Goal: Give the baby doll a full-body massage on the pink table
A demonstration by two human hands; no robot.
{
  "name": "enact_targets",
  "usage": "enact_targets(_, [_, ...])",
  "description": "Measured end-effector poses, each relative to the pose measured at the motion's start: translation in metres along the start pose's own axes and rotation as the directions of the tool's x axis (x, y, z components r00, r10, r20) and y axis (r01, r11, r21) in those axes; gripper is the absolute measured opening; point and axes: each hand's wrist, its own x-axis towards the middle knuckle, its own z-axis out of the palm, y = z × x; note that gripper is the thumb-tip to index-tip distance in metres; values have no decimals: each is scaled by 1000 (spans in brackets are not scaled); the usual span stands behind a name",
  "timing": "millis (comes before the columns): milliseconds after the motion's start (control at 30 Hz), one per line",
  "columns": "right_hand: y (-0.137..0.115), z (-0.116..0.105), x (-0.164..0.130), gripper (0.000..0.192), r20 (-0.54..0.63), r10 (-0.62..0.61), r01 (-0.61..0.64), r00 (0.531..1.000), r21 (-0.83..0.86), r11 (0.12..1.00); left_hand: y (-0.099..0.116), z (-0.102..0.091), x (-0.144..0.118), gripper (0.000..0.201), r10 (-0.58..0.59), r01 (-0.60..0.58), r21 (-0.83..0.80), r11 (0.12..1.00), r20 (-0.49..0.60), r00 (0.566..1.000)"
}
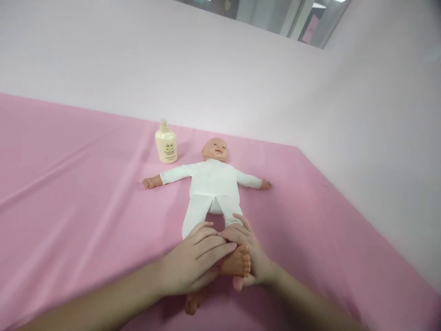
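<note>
The pink sheet (86,193) covers the whole desk in front of you, running back to a pale wall, and on it the baby doll (212,184) lies flat on its back, head toward the wall and feet toward you, arms flung straight out to either side. It is fully dressed in a white one-piece suit (213,181), with only the head, the small hands and the feet bare. Your left hand (193,262) reaches in from the lower left and lies palm-down over the doll's lower legs, fingers extended and pressed close together, draped across rather than clenched. Your right hand (253,257) comes in from the lower right and cups one foot (237,263) from the side, its grip curled loosely around the ankle and heel, so that the toes show between your two hands. The other foot (193,301) pokes out beneath your left wrist, resting on the sheet. Judging from this, you are working on the feet end only: the suit remains on and undisturbed, nothing above the knees is being touched. The cream bottle (166,146) stands upright just beside the doll's head on your left, cap on, well apart from both hands and apparently not in use.
</note>
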Motion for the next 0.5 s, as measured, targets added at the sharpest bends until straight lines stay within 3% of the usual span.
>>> enact_targets(233, [-1,2,1,71,-29,-24,26,999,73,997,0,-1,3,40,5,-6,-29,1000,-35,999])
enact_targets(500, [-7,1,4,70,-7,-30,30,1000,46,998,1,0,2,43,-27,24,-64,998,-47,999])
